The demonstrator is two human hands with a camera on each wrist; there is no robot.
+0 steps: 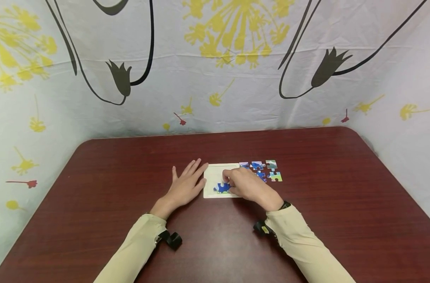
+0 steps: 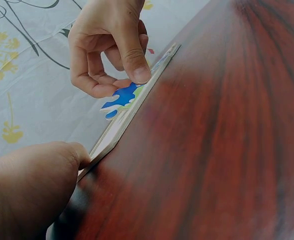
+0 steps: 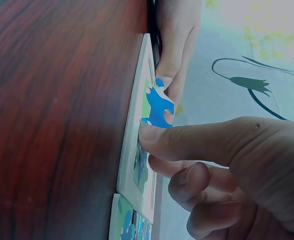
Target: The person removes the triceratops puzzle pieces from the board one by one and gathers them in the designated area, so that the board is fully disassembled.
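Observation:
A blue and green jigsaw piece [image 1: 222, 188] is pinched between the thumb and fingers of my right hand [image 1: 248, 184]. It is tilted over the lower part of a pale puzzle frame [image 1: 212, 173]. In the right wrist view, another patterned patch [image 3: 141, 167] shows inside the frame, partly behind the thumb. My left hand [image 1: 186, 188] lies spread at the frame's left side, its fingers straight and its thumb and index tip at the edge. Part of the frame's right half is hidden under my right hand.
Several loose jigsaw pieces [image 1: 258, 165] lie on the dark red table [image 1: 130, 169] just right of the frame, some partly behind my right hand. A patterned cloth [image 1: 215, 94] hangs behind the table. Black wrist devices [image 1: 173, 239] sit at both sleeves.

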